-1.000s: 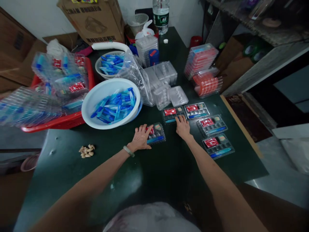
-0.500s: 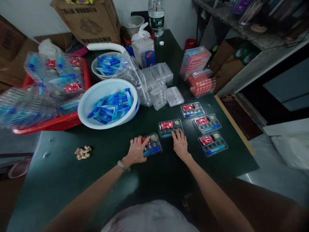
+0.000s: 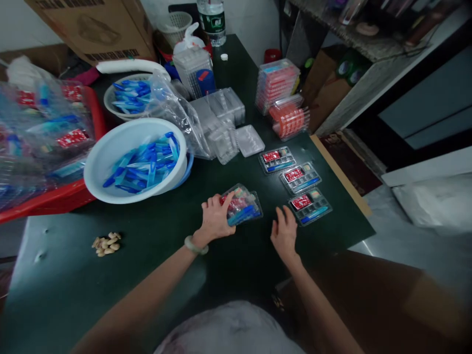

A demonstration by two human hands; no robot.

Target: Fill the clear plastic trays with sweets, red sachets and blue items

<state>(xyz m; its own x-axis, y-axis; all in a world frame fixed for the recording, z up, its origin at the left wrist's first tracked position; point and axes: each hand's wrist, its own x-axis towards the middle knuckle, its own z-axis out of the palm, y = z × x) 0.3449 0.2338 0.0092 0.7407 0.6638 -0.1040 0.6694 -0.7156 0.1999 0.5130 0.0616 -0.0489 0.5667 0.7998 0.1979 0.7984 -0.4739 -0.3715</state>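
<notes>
My left hand [image 3: 216,216] grips the left edge of a small stack of filled clear plastic trays [image 3: 242,205], thumb over the top. Their edges are slightly out of line, and red packets and blue pen-like tools show through the plastic. My right hand [image 3: 285,232] holds nothing; its curled fingers are apart, close to the left edge of a single filled tray [image 3: 321,206]. This tray carries a red patterned packet, a pale small piece and a blue pen-like tool. Behind it lie two similar trays, a middle one [image 3: 310,172] and a farther one [image 3: 285,153].
A white basin [image 3: 92,169] of blue pen-like tools stands left, beside a red basket [image 3: 98,110] heaped with filled trays. Empty clear trays [image 3: 250,140] lie mid-table. Stacked orange-filled packs [image 3: 289,120] are at the back right. Peanuts [image 3: 106,244] lie at the front left.
The tray that lay under my right hand is now stacked with the one in my left hand. My right hand has let go and moved right, towards the nearest single tray. The view has shifted.
</notes>
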